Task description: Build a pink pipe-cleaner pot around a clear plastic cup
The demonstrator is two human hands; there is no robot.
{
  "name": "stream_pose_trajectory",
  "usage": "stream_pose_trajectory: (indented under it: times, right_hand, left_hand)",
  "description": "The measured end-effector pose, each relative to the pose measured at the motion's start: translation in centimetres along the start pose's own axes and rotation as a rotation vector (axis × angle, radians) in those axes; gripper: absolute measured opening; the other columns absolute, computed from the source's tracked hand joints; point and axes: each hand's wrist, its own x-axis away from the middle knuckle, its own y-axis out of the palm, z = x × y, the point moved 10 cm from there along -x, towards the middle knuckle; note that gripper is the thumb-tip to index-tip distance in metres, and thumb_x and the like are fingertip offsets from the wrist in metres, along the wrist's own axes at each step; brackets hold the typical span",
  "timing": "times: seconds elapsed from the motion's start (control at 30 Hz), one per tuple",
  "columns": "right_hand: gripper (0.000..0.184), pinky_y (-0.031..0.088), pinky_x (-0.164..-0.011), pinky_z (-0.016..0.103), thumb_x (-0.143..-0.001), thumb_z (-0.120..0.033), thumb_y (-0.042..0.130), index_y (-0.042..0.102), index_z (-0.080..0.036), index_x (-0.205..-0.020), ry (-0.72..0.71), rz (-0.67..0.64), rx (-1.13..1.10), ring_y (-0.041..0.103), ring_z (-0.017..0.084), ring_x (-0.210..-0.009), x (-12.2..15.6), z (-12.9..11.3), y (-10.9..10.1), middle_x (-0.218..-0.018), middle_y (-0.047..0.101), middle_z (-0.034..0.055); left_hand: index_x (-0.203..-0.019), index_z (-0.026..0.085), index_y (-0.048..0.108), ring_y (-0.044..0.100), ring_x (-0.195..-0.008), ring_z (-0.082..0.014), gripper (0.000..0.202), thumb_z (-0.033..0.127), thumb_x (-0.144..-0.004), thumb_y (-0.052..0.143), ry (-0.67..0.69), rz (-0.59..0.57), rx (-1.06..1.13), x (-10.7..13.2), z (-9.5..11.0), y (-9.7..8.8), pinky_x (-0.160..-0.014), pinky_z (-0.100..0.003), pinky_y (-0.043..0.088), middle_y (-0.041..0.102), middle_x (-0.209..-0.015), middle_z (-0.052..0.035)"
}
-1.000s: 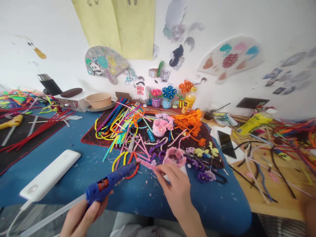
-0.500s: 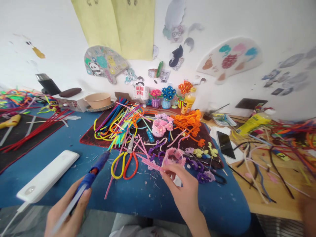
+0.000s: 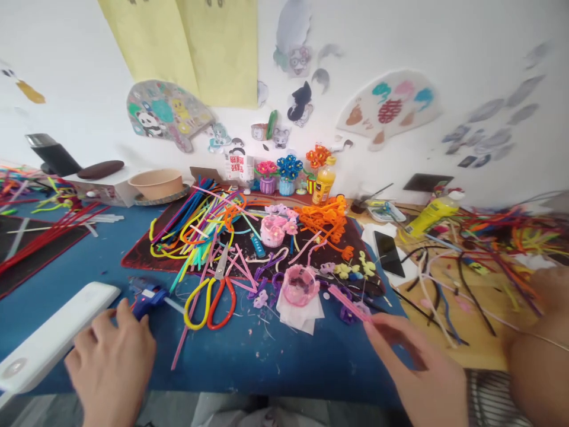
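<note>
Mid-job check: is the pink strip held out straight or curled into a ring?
Straight, as far as visible: the pink strip runs in a line from the right hand. The pinched end is hidden.

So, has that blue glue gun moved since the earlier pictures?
Yes, leftward. Against the scissors, the blue glue gun has shifted: a second ago its tip overlapped their handles in view; now its body sits to their left.

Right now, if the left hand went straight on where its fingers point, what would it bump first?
Most likely the glue gun. It lies right at the fingertips of the left hand, so close that I can't tell whether they touch it.
</note>
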Motion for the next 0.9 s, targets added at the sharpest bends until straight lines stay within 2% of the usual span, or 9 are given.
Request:
stream_pose_trajectory:
  times: [0.03,0.1,0.17,0.27,0.33,0.47,0.63,0.77,0.9]
  right_hand:
    - [0.012,0.057,-0.052,0.017,-0.084,-0.034,0.073,0.073,-0.024,-0.089,-0.004,-0.014,0.013,0.07,0.016,-0.058,0.0,-0.1,-0.3,-0.076,0.077,0.0013]
    - [0.01,0.057,-0.054,0.018,-0.084,-0.033,0.072,0.072,-0.024,-0.087,-0.009,-0.057,0.027,0.069,0.015,-0.058,0.0,-0.6,-0.4,-0.073,0.075,-0.0001]
    - [0.009,0.056,-0.056,0.019,-0.087,-0.033,0.068,0.07,-0.025,-0.086,0.005,-0.115,0.048,0.065,0.015,-0.056,0.0,-1.3,0.0,-0.069,0.071,-0.0018]
    - [0.008,0.053,-0.054,0.019,-0.089,-0.031,0.066,0.069,-0.025,-0.084,-0.022,-0.19,0.059,0.063,0.013,-0.054,0.1,-2.5,0.2,-0.067,0.068,-0.0034]
    - [0.008,0.053,-0.053,0.018,-0.089,-0.031,0.065,0.069,-0.025,-0.084,-0.054,-0.203,0.053,0.063,0.013,-0.054,0.3,-2.7,-0.3,-0.067,0.069,-0.0034]
    - [0.007,0.052,-0.052,0.015,-0.088,-0.03,0.066,0.069,-0.025,-0.084,-0.092,-0.202,0.039,0.064,0.012,-0.051,0.4,-2.1,-1.4,-0.066,0.069,-0.0042]
    - [0.011,0.053,-0.054,0.016,-0.091,-0.031,0.064,0.068,-0.024,-0.084,-0.059,-0.21,0.028,0.064,0.012,-0.053,0.1,-1.2,-0.9,-0.067,0.069,-0.0035]
    - [0.009,0.053,-0.052,0.016,-0.091,-0.03,0.064,0.068,-0.024,-0.085,-0.108,-0.25,0.021,0.065,0.012,-0.053,-0.3,-1.8,0.2,-0.066,0.069,-0.0039]
    - [0.014,0.052,-0.051,0.018,-0.094,-0.034,0.059,0.067,-0.025,-0.087,-0.109,-0.203,0.057,0.062,0.012,-0.051,-1.1,-2.8,-0.3,-0.066,0.067,-0.0044]
  left_hand:
    - [-0.132,-0.001,0.05,0.06,-0.091,-0.0434,0.045,0.026,-0.097,0.039,0.054,0.064,0.051,-0.2,1.4,-1.4,-0.064,-0.048,0.05,0.063,-0.109,-0.0271]
    - [-0.134,0.003,0.05,0.06,-0.096,-0.038,0.043,0.012,-0.092,0.043,0.387,0.171,0.321,-0.3,7.1,-4.5,-0.078,-0.049,0.052,0.064,-0.118,-0.0243]
    - [-0.14,0.013,0.048,0.058,-0.114,-0.0358,0.059,-0.003,-0.084,0.041,0.711,0.197,0.503,-0.2,13.1,-7.0,-0.091,-0.049,0.048,0.062,-0.133,-0.0184]
    - [-0.143,0.022,0.048,0.05,-0.132,-0.0343,0.069,-0.009,-0.081,0.04,1.017,0.108,0.589,-1.1,20.4,-8.2,-0.1,-0.052,0.042,0.052,-0.15,-0.0104]
    - [-0.135,0.025,0.057,0.045,-0.138,-0.0305,0.063,-0.008,-0.083,0.044,1.146,0.081,0.606,-2.1,23.3,-8.7,-0.105,-0.049,0.039,0.051,-0.152,-0.0057]
    - [-0.11,0.024,0.07,0.049,-0.135,-0.0302,0.037,0.001,-0.088,0.052,1.225,0.058,0.631,-4.1,24.7,-9.2,-0.107,-0.048,0.037,0.062,-0.139,-0.0062]
    - [-0.109,0.028,0.071,0.05,-0.132,-0.0273,0.04,-0.001,-0.085,0.058,1.294,0.0,0.678,-3.9,24.6,-9.0,-0.107,-0.045,0.035,0.062,-0.137,-0.0052]
    - [-0.094,0.025,0.074,0.054,-0.126,-0.0283,0.022,0.009,-0.089,0.061,1.234,-0.029,0.769,-4.4,24.2,-9.1,-0.102,-0.044,0.036,0.065,-0.129,-0.0075]
    - [-0.092,0.025,0.07,0.055,-0.124,-0.0258,0.007,0.021,-0.092,0.064,1.165,-0.047,0.893,-5.0,22.9,-11.1,-0.1,-0.04,0.033,0.068,-0.12,-0.0034]
